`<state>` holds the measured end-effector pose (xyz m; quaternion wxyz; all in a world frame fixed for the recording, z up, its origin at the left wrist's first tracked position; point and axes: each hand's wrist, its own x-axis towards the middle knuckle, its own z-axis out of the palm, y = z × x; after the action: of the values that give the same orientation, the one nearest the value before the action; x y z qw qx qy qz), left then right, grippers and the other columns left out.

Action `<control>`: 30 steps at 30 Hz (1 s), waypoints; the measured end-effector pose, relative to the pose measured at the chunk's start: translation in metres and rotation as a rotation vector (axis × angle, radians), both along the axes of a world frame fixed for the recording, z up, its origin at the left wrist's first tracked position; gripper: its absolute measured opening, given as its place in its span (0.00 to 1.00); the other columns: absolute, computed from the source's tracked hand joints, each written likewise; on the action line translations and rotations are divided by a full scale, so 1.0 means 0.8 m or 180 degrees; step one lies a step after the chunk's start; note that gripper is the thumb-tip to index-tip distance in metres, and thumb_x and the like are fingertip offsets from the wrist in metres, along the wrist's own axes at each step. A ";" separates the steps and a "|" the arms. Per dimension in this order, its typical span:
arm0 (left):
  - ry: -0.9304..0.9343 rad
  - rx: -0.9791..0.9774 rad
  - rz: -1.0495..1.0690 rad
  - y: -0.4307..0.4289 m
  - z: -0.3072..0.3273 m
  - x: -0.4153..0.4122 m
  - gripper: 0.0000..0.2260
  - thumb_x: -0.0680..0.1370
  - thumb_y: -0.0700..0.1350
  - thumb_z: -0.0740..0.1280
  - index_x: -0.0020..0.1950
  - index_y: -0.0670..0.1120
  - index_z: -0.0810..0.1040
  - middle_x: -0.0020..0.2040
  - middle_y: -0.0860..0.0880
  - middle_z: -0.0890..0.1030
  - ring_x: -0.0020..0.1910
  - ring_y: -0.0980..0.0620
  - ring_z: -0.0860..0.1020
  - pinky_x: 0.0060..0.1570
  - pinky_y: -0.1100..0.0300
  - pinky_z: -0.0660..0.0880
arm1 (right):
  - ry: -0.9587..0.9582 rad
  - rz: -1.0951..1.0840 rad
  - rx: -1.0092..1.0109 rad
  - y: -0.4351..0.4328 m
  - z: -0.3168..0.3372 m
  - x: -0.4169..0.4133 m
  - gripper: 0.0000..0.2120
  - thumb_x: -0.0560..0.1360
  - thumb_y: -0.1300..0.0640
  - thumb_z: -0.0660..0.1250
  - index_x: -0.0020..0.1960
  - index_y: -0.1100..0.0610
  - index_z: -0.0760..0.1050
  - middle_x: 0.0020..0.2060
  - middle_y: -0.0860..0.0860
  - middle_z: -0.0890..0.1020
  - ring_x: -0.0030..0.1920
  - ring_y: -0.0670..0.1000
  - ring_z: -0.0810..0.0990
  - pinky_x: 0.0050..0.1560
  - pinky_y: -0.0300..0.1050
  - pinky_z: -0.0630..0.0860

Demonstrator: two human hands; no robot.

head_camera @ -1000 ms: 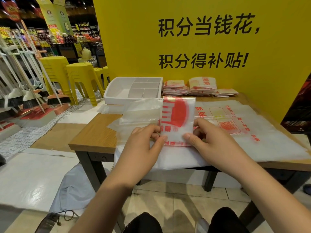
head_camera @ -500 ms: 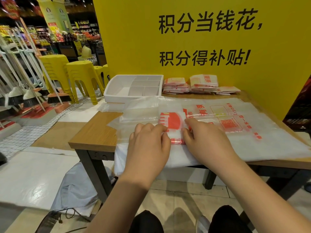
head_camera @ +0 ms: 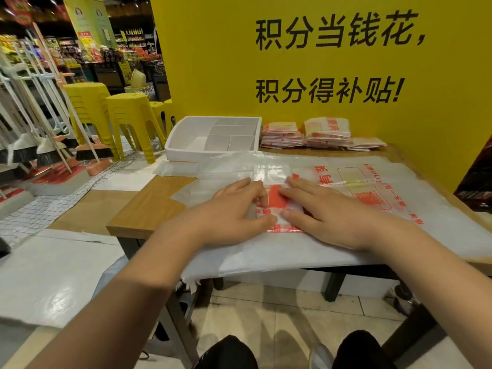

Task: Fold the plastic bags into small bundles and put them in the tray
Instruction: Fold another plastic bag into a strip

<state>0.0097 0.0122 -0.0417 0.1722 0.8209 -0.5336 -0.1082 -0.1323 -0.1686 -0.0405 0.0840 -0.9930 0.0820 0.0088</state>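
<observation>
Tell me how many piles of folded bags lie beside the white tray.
3. The first pile lies right beside the tray, the middle pile to its right, the low pile farthest right. Bags hidden within each pile cannot be counted.

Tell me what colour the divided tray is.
The divided tray is plain white, seen best in the head view.

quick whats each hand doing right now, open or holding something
Left hand: open, fingers pressing down on the folded bag.
Right hand: open, fingers laid flat, pressing on the same bag.
</observation>
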 end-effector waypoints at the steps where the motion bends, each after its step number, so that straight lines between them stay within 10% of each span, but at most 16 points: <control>1: 0.0025 0.0023 -0.0030 0.000 -0.001 0.006 0.15 0.77 0.67 0.62 0.56 0.60 0.67 0.65 0.58 0.69 0.73 0.51 0.62 0.69 0.51 0.63 | 0.0069 0.0022 0.0107 -0.004 0.001 0.000 0.37 0.75 0.29 0.45 0.81 0.42 0.48 0.81 0.41 0.46 0.79 0.42 0.44 0.79 0.46 0.45; 7: -0.0022 0.0472 0.0049 0.004 0.001 0.028 0.38 0.64 0.81 0.60 0.70 0.68 0.58 0.77 0.56 0.58 0.77 0.51 0.57 0.73 0.45 0.63 | 0.0430 0.0242 0.0356 -0.038 0.008 -0.005 0.41 0.68 0.18 0.50 0.76 0.28 0.43 0.78 0.31 0.43 0.77 0.36 0.38 0.79 0.50 0.41; 20: -0.0066 0.0935 -0.0088 0.004 0.023 0.014 0.41 0.73 0.71 0.64 0.80 0.62 0.47 0.81 0.59 0.46 0.80 0.55 0.43 0.78 0.50 0.51 | 0.0913 0.0208 0.0258 -0.036 0.032 0.001 0.48 0.68 0.21 0.57 0.80 0.37 0.42 0.79 0.35 0.42 0.79 0.40 0.42 0.79 0.46 0.43; 30: -0.0578 0.0443 -0.0218 0.002 0.025 0.015 0.35 0.72 0.73 0.60 0.76 0.64 0.57 0.71 0.54 0.70 0.69 0.53 0.67 0.69 0.50 0.68 | 0.0203 0.0306 -0.0227 -0.016 0.034 -0.001 0.47 0.68 0.20 0.57 0.80 0.43 0.54 0.77 0.45 0.64 0.74 0.50 0.62 0.75 0.50 0.59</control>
<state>0.0220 0.0140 -0.0219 0.0620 0.8186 -0.5659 -0.0760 -0.1330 -0.1817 -0.0137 0.0454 -0.9974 0.0371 0.0415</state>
